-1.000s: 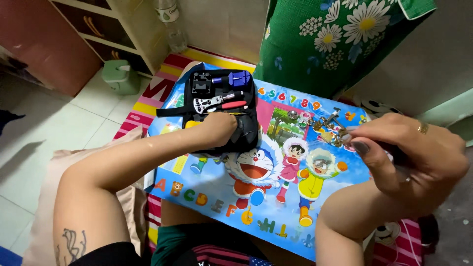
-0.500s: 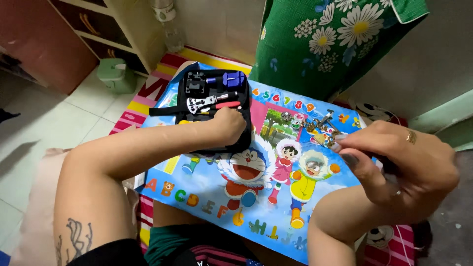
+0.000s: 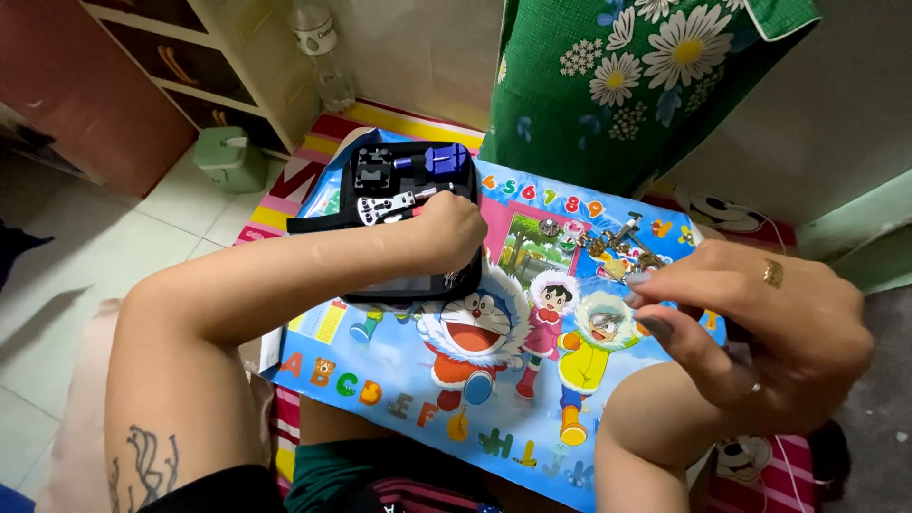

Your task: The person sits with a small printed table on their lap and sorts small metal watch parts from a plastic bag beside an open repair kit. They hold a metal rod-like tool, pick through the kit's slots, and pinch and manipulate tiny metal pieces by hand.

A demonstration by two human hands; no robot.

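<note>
two hands: left hand (image 3: 454, 228), right hand (image 3: 760, 328). one black tool case (image 3: 404, 204) at ten o'clock, one cartoon bench (image 3: 427, 380), one green bin (image 3: 228, 157), one clear bottle (image 3: 323, 52), one gold ring (image 3: 772, 274).

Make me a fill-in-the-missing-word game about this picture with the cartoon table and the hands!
1. The left hand rests on a black ____ case that lies open on the blue cartoon table.
2. The right hand wears a ____ on one finger.
3. Small metal parts lie on the table near the ____ hand.
4. Behind the table stands a green cushion printed with white ____.

Missing words: tool; ring; right; flowers
</note>
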